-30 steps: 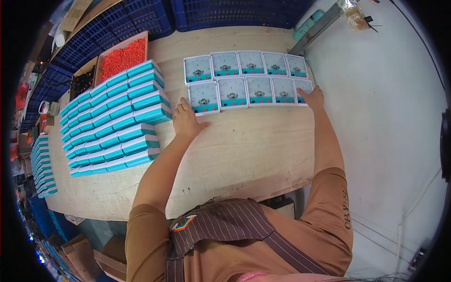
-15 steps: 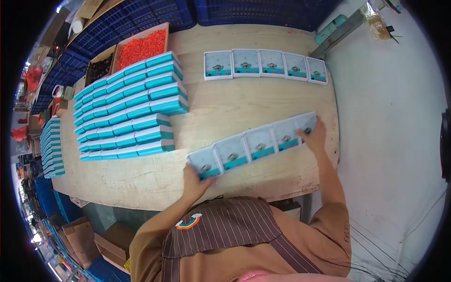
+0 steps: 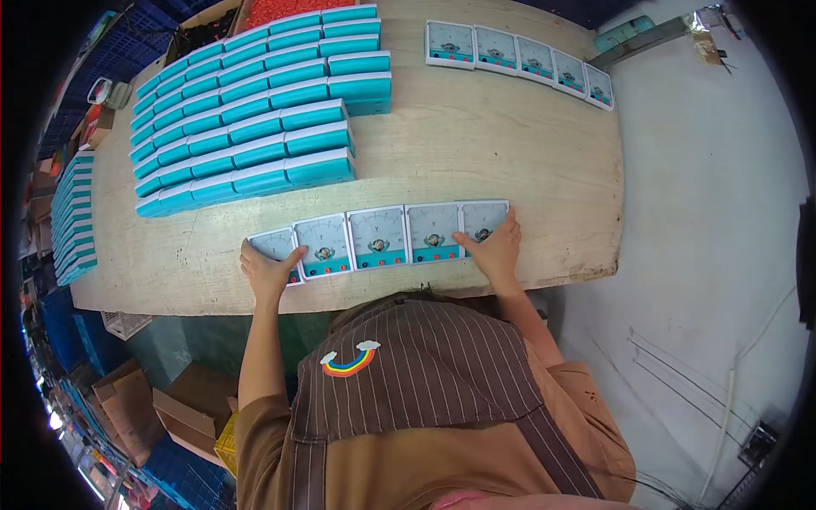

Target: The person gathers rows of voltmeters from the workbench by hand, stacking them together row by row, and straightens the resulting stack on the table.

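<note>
A row of several white-and-teal meters (image 3: 378,238) lies face up near the table's front edge, side by side. My left hand (image 3: 269,269) grips the row's left end, thumb on the front of the end meter. At the right end my right hand (image 3: 495,251) grips the last meter, its thumb over the face. Both hands press the row between them. A second row of meters (image 3: 536,59) lies face up at the back right. Stacked rows of teal-and-white meters (image 3: 246,110) stand on the left, close behind my left hand.
The wooden table (image 3: 476,153) ends at a wall (image 3: 705,195) on the right. Behind the stacks are a box of red parts (image 3: 285,10) and a box of black parts (image 3: 206,36). A metal bar (image 3: 646,42) juts over the back right corner. Cardboard boxes (image 3: 189,412) stand below left.
Both hands have brought the front row of meters away from the back row, towards my body and to the left. The tilted row is now nearly level along the front edge.
</note>
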